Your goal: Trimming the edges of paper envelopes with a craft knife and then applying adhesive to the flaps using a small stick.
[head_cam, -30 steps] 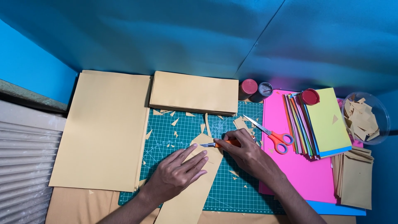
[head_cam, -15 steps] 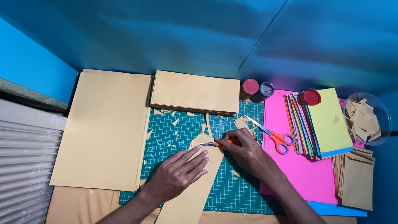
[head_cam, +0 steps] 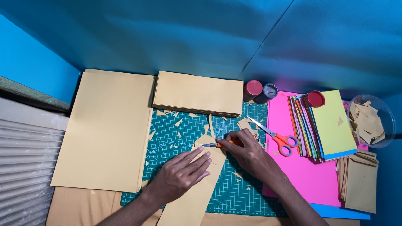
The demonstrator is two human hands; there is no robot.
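A long tan paper strip (head_cam: pixel 197 194) lies slanted across the green cutting mat (head_cam: pixel 247 201). My left hand (head_cam: pixel 180 175) rests flat on the strip, fingers spread, pressing it down. My right hand (head_cam: pixel 247 152) grips an orange craft knife (head_cam: pixel 217 145), whose blade points left and touches the strip's upper end near my left fingertips. Small tan offcuts (head_cam: pixel 178 122) are scattered over the mat above both hands.
A large tan sheet stack (head_cam: pixel 106 125) lies left of the mat, a smaller tan stack (head_cam: pixel 197 92) behind it. Orange-handled scissors (head_cam: pixel 276 136) rest on pink paper (head_cam: pixel 301 175). Coloured paper (head_cam: pixel 331 123), two small jars (head_cam: pixel 259 90), a scrap bowl (head_cam: pixel 370 121) and tan envelopes (head_cam: pixel 360 182) sit right.
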